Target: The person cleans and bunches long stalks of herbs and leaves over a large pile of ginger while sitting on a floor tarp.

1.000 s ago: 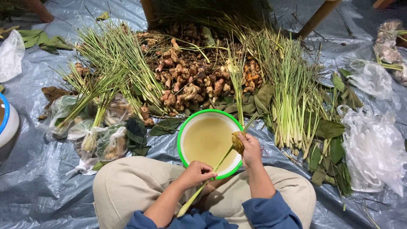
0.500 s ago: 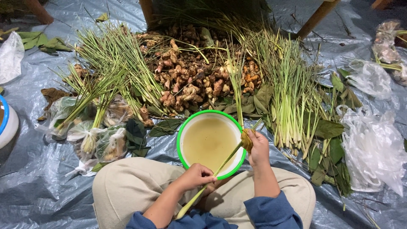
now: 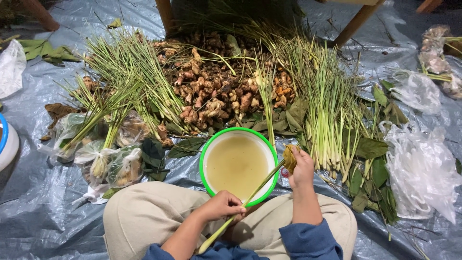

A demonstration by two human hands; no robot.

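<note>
A long green stalk point(image 3: 250, 197) is held in both hands above the lap. The left hand point(image 3: 222, 206) is closed around the lower part of the stalk, with the fingers wrapped tightly over it, and the pale thick end of the stalk comes out below this hand toward the body. The right hand point(image 3: 301, 168) is closed at the upper end, where the fingers are curled around a brownish dry leaf piece point(image 3: 288, 159) that sits at the tip of the stalk; whether the thumb also presses it cannot be told. Between the two hands the stalk runs slanted over the near edge of a bowl point(image 3: 207, 149) with a green rim, and this bowl is filled with cloudy yellowish water. The bowl is found just beyond the fingers of the left hand and just beside the fingers of the right hand, on their inner side. Past the right fingertips, on the outer side, a bundle of lemongrass point(image 3: 327, 110) is laid on the grey plastic sheet point(image 3: 43, 212), with dark green leaves point(image 3: 370, 149) near it. Further beyond the bowl a heap of ginger roots point(image 3: 216, 91) is seen, and beyond the left hand, to its outer side, more lemongrass point(image 3: 125, 77) and some filled plastic bags point(image 3: 110, 163) are lying.
</note>
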